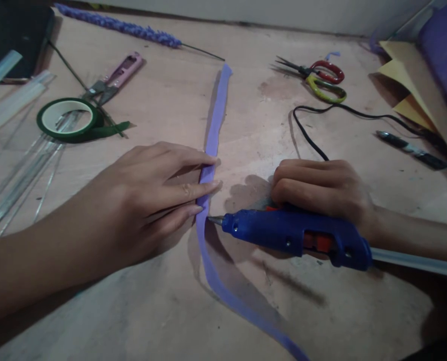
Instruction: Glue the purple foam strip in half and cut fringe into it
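A long purple strip [217, 113] runs down the middle of the table and curves off toward the bottom right. My left hand [144, 193] lies on it from the left, fingers spread, its fingertips pressing the strip flat. On the right, my right hand [317, 188] is wrapped round a blue glue gun [268, 228], which points left. The gun's metal nozzle [215, 219] is at the strip's right edge, just below my left fingertips. A clear glue stick [419, 261] juts from the gun's rear.
Green tape [44, 120], pink-handled pliers [127, 70], clear sticks [23, 175] and a dark device [16, 35] lie left. A purple fuzzy stem [125, 27] is at the back. Scissors [326, 82], a black cord [366, 116], a pen [411, 149] and brown paper [415, 75] lie right.
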### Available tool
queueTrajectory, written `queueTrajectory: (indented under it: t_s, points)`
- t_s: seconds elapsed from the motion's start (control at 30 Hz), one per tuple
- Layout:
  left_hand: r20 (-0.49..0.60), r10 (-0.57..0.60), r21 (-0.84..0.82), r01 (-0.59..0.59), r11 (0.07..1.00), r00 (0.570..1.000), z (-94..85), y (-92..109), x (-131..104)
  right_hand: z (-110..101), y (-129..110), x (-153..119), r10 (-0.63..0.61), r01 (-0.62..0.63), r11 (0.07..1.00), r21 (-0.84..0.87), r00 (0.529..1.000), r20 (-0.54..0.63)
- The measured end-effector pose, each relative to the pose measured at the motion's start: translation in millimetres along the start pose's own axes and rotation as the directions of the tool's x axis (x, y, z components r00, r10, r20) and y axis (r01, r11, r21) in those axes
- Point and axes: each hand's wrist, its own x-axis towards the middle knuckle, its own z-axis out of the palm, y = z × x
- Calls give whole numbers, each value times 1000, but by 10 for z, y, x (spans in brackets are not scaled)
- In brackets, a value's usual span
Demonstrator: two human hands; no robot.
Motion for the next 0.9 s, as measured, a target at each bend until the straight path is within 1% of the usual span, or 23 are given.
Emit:
queueTrajectory:
  t_s: [0.13, 0.33, 0.4, 0.6, 0.7, 0.9]
  points:
    - [-2, -13, -4, 13, 1000, 1000, -5, 7, 9, 3, 4, -1, -7, 7, 1000, 12, 1000, 0]
    - [32, 13, -24, -12, 1000, 999, -42, 15, 21, 13, 15, -6, -11, 11, 1000, 8, 1000, -7]
    - [28, 15, -23, -14, 1000, 1000, -41, 2, 23, 18, 18, -7, -18, 19, 1000, 13, 1000, -11]
    - [33, 5, -28, -4, 1000, 999, -62, -9, 22, 19, 21, 1, -28, 28, 999, 20, 1000, 2]
    - [42, 20, -35, -19, 999, 999, -77, 4, 16, 12, 15, 9, -36, 35, 999, 34, 999, 14]
    - [42, 2, -34, -1, 999, 999, -56, 7, 18, 14, 1, 21, -33, 33, 999, 23, 999, 18]
